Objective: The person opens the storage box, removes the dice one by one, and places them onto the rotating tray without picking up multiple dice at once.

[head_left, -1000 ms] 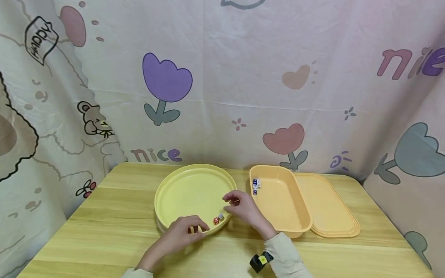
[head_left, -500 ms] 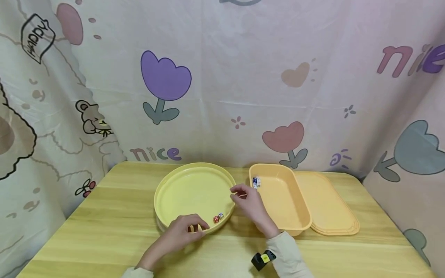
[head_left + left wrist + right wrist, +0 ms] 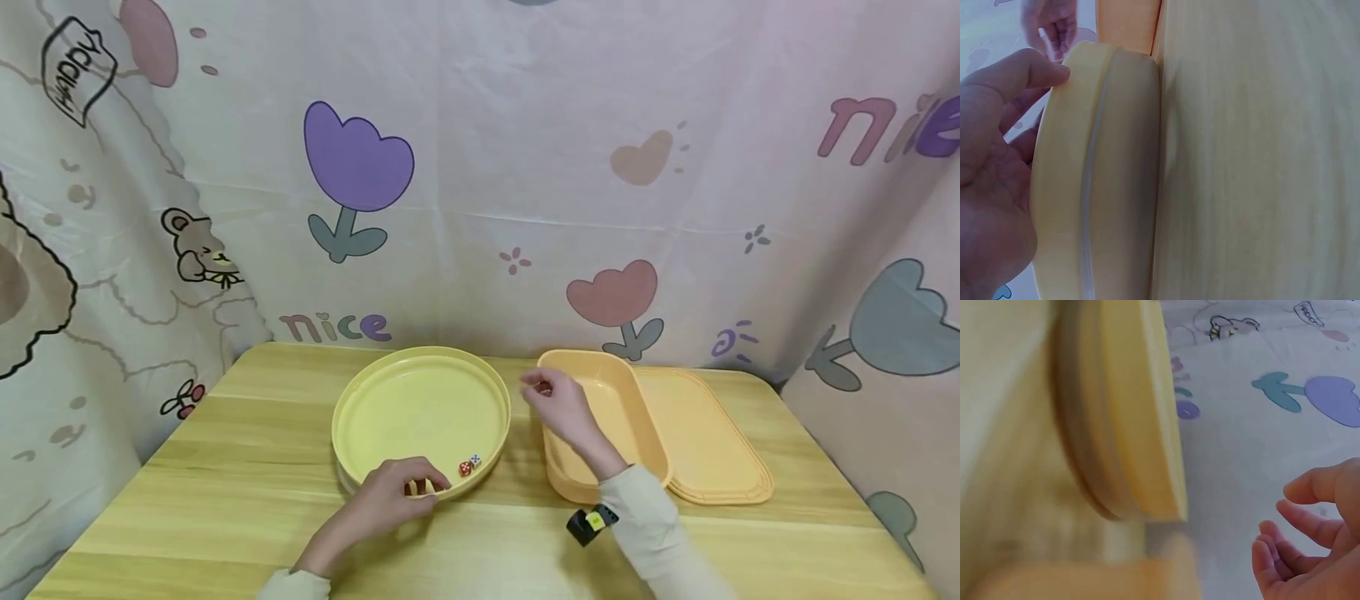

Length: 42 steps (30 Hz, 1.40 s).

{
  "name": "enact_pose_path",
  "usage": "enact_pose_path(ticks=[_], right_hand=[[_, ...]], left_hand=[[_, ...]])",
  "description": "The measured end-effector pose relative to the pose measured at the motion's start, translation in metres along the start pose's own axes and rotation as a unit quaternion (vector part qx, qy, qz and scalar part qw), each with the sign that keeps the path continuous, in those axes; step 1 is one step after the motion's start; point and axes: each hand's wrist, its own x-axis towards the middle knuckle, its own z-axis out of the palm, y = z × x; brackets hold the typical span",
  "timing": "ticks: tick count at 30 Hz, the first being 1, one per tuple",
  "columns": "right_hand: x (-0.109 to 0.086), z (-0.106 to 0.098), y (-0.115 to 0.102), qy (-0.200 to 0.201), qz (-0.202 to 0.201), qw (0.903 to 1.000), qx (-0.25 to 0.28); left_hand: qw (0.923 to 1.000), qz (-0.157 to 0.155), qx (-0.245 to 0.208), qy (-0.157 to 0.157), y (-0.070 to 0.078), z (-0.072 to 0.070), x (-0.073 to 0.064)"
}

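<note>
Tray (image 3: 420,408), round & yellow, sits on the wood-grain table (image 3: 225,442), a bit left of ctr. In it, at the near right part by the wall, a red die (image 3: 465,469) & a white die (image 3: 476,460) w/ blue pips lie side by side. My L hand (image 3: 386,496) is at the tray's near rim: thumb on the outside, other fingers bent over to the inside, so I've got hold of the edge. My R hand (image 3: 562,408) is up over the far left part of the orange box (image 3: 622,425), fingertips out past its left rim. Thumb & index tips v. close, other fingers loosely curled; can't tell if anything's pinched btwn them.

Box is deep w/ rounded corners, right of the tray, strip of table showing btwn. Flat orange lid (image 3: 712,433) lies just right of the box, its left edge hidden by it. Black gadget (image 3: 581,527) w/ a yellow patch is on my R wrist, by the cuff of my pale sleeve (image 3: 652,533). Far side: pale curtain (image 3: 510,125) w/ printed tulips, a bear & "nice" lettering. L wrist cam shows a whitish band round the tray's side; R wrist cam's tray is blurry.
</note>
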Motion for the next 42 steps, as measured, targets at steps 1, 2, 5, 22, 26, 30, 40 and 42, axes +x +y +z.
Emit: enact_pose_path(ticks=[1,2,5,22,26,30,40,42], right_hand=[[0.005,-0.005,-0.001,-0.002,-0.004,1.0,-0.005],[0.01,-0.009,-0.001,-0.005,-0.008,0.9999,-0.01],[0.026,-0.019,0.005,-0.013,-0.039,0.999,-0.018],[0.062,-0.031,0.062,-0.017,0.004,0.9998,-0.004],[0.063,-0.03,0.074,-0.02,0.024,0.9994,0.012],[0.061,-0.026,0.089,-0.027,0.056,0.9976,0.029],[0.054,-0.022,0.117,-0.058,0.113,0.9908,0.047],[0.055,-0.022,0.12,-0.058,0.13,0.988,0.059]], left_hand=[[1.0,-0.002,0.001,-0.001,0.0,0.0,0.0],[1.0,-0.003,0.001,-0.001,0.0,-0.001,0.0],[1.0,-0.002,-0.001,-0.002,0.001,-0.002,0.0],[1.0,0.001,0.004,-0.003,-0.002,0.001,-0.001],[1.0,0.004,0.006,-0.001,-0.002,0.001,-0.002],[1.0,0.0,0.005,-0.003,-0.002,0.001,-0.003],[0.9999,0.011,-0.001,0.004,-0.002,0.004,-0.002],[0.9999,0.01,-0.001,0.005,-0.002,0.004,-0.002]])
